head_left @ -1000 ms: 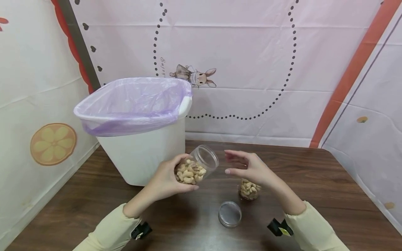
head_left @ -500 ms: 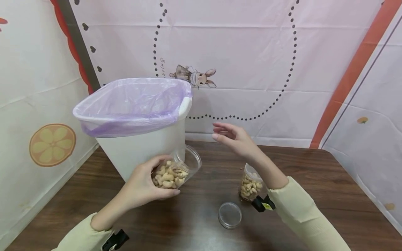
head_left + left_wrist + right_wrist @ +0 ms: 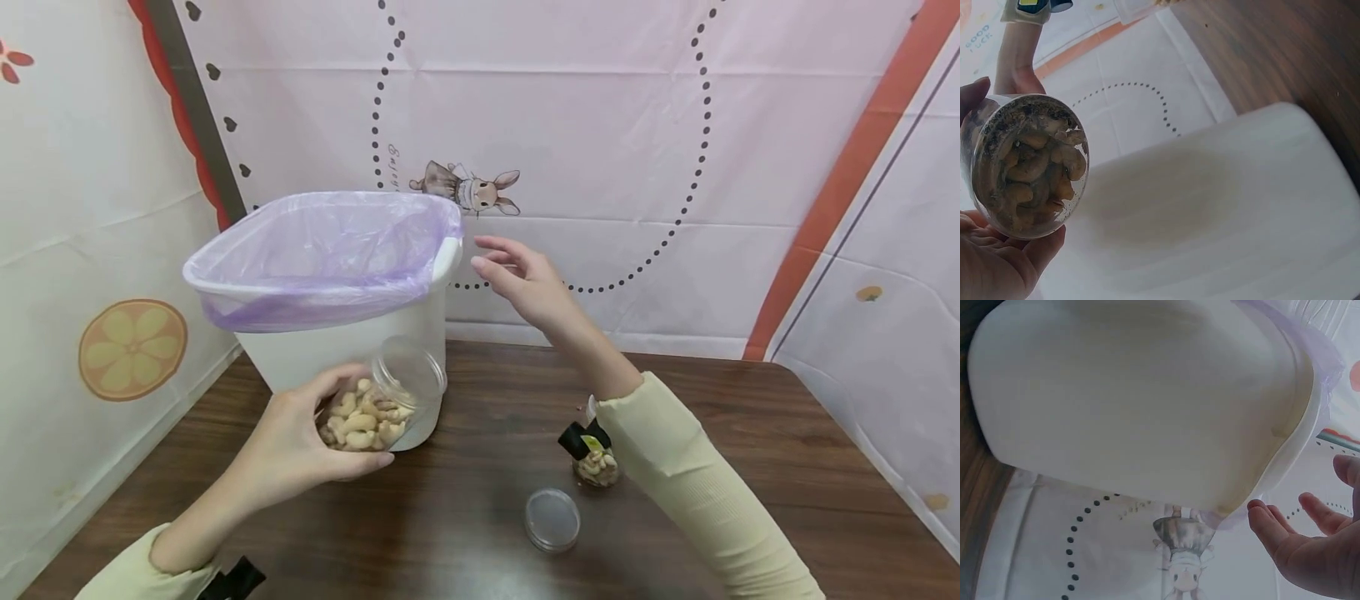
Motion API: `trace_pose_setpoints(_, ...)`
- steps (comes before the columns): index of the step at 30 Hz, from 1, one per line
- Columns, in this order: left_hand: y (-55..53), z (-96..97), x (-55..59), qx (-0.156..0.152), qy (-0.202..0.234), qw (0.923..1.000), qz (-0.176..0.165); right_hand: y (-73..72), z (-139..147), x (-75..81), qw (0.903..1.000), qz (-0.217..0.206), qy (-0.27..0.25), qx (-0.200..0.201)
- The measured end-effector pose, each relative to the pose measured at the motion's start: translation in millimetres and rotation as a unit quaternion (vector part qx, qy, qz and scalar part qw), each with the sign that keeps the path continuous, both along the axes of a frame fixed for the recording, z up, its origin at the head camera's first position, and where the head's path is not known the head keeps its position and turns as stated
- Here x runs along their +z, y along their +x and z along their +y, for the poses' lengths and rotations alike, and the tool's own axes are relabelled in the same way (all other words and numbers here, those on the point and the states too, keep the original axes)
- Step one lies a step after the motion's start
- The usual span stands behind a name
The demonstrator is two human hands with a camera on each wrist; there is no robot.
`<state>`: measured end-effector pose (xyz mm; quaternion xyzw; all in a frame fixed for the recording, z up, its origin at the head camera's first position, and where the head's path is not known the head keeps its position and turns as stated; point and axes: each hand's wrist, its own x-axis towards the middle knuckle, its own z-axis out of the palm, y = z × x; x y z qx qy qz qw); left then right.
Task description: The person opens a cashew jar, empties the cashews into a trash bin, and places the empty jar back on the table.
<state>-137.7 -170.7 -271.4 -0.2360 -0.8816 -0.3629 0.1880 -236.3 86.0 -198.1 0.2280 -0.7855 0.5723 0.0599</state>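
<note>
My left hand [image 3: 288, 446] grips a clear plastic jar [image 3: 367, 408] of cashews, thumb below and fingers over the top. The jar is tilted, its lidless mouth pointing up and right, in front of a white trash bin [image 3: 433, 333]. In the left wrist view the jar's base [image 3: 1035, 169] faces the camera, cashews and dark crumbs behind it. My right hand [image 3: 532, 287] is raised just right of the bin's rim, fingers loosely bent and holding nothing. From the right wrist view, the fingertips [image 3: 1260, 512] appear close to the rim, which a purple liner [image 3: 330, 304] covers.
On the dark wooden table [image 3: 465, 533] lies a round clear lid [image 3: 552, 521]. Another jar of cashews [image 3: 597, 469] stands behind it to the right, partly hidden by the right forearm. A printed cloth [image 3: 600, 150] hangs behind the table.
My left hand has carried the jar leftward, in front of the bin. The right hand has risen and moved left from above the second jar to beside the bin's rim.
</note>
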Motion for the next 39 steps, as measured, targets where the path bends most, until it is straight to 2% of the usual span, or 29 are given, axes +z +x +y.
trace_pose_setpoints(5, 3.4, -8.9, 8.6, 0.005, -0.007, 0.9995, 0.031, -7.3, -13, 9.0, 0.9993, 0.011, 0.033, -0.016)
trace_pose_setpoints(16, 15.0, -22.8, 29.8, 0.01, -0.003, 0.9994, 0.032, -20.4, -33, 16.4, 0.9967, 0.047, 0.065, -0.014)
trace_pose_setpoints(25, 18.4, -34.6, 46.7, 0.028, 0.007, 0.9982, 0.053, -27.8, -38, 17.7, 0.9958, 0.047, 0.069, -0.038)
trace_pose_setpoints(29, 19.5, -38.1, 55.2, 0.045, 0.01, 0.9975, 0.054, -32.5, -43, 19.7, 0.9951, 0.036, 0.07, -0.06)
trace_pose_setpoints(35, 20.2, -41.3, 69.3, 0.072, 0.015, 0.9964, 0.042, -37.8, -49, 23.3, 0.9911, -0.011, 0.087, -0.1)
trace_pose_setpoints(39, 18.1, -45.5, 78.3, 0.071, 0.025, 0.9966, 0.034, -39.3, -49, 25.1, 0.9905, -0.042, 0.077, -0.105)
